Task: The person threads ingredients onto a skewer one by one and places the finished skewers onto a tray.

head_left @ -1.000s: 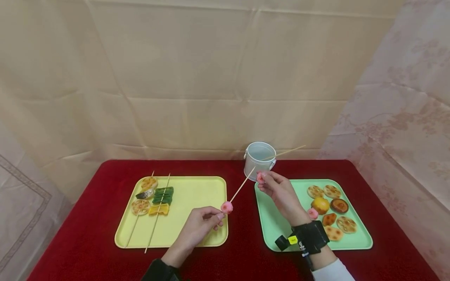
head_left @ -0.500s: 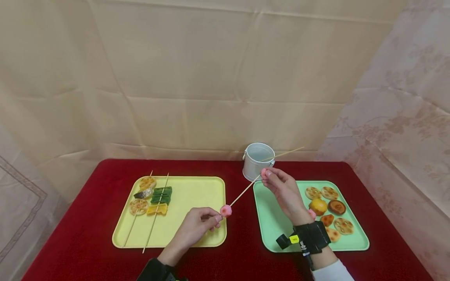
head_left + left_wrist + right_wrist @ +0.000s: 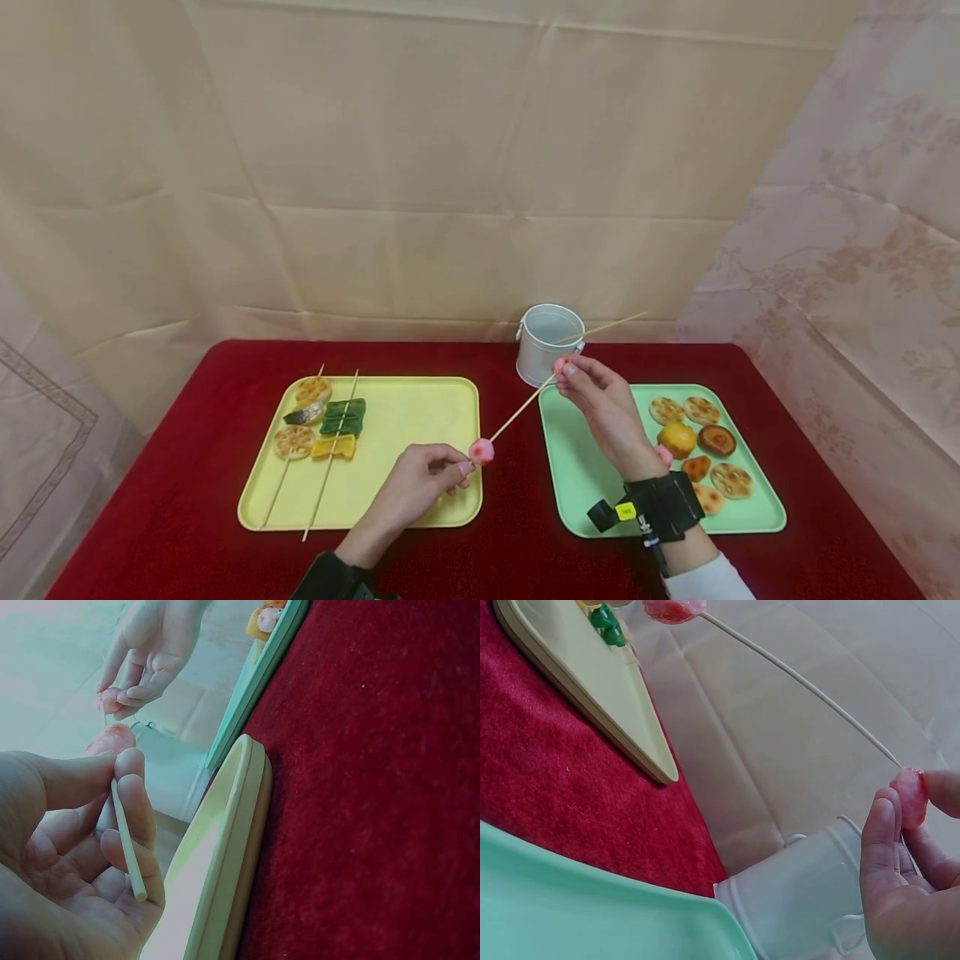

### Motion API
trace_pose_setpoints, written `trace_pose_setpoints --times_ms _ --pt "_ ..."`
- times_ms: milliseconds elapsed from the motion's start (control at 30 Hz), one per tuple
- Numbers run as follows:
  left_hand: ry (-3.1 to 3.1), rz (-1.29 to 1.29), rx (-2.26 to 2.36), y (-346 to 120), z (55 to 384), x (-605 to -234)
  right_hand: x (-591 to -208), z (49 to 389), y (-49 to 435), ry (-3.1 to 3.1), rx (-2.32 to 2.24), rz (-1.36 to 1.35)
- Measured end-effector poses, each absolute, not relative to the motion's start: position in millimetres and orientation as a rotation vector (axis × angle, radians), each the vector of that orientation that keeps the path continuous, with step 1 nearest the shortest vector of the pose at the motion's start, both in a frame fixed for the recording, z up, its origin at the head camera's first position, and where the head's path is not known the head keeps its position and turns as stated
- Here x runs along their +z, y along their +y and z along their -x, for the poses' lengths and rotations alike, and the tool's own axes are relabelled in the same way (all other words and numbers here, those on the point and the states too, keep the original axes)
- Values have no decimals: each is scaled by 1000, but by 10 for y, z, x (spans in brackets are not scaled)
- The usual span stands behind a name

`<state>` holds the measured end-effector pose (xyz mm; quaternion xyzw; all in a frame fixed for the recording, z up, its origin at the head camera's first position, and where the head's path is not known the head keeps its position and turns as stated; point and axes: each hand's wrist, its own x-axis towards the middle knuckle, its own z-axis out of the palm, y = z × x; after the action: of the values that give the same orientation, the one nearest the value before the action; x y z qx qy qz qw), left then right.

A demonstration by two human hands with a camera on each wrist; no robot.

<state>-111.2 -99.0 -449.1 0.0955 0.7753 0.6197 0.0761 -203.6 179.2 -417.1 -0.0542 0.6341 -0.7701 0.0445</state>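
Observation:
Between finger and thumb, my left hand (image 3: 420, 489) pinches a thin wooden skewer (image 3: 521, 409) near its lower end. A pink ball-shaped food piece (image 3: 482, 452) is threaded on the skewer just beyond those fingers. The skewer slants up to the right, its far tip meeting a second pink piece (image 3: 909, 798). My right hand (image 3: 609, 419) pinches that second piece between thumb and fingers, in front of the metal bucket. How deep the tip goes into it I cannot tell. In the left wrist view the skewer's blunt end (image 3: 129, 844) sticks out below the fingers.
A yellow tray (image 3: 420, 400) at left bears two loaded skewers. On the green tray (image 3: 581, 483) at right lie several loose food pieces, one partly hidden by my right wrist. The bucket (image 3: 537, 362) behind has a skewer leaning in it. Red cloth covers the table.
The second pink piece was apart from the skewer's tip a second ago and now meets it. My right hand has shifted slightly right; over the last half second, little has moved.

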Motion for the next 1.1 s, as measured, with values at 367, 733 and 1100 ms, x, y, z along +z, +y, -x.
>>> trace_pose_setpoints --times_ms 367,733,1100 --pt "2319 -283 1855 -964 1111 -4494 -4151 2020 1800 2115 -2219 209" --pt "2255 -243 1908 -932 1086 -4514 -4109 1982 1743 2124 -2181 155" --pt "2228 -221 1929 -918 1095 -4499 -4152 1923 1610 2125 -2109 147"
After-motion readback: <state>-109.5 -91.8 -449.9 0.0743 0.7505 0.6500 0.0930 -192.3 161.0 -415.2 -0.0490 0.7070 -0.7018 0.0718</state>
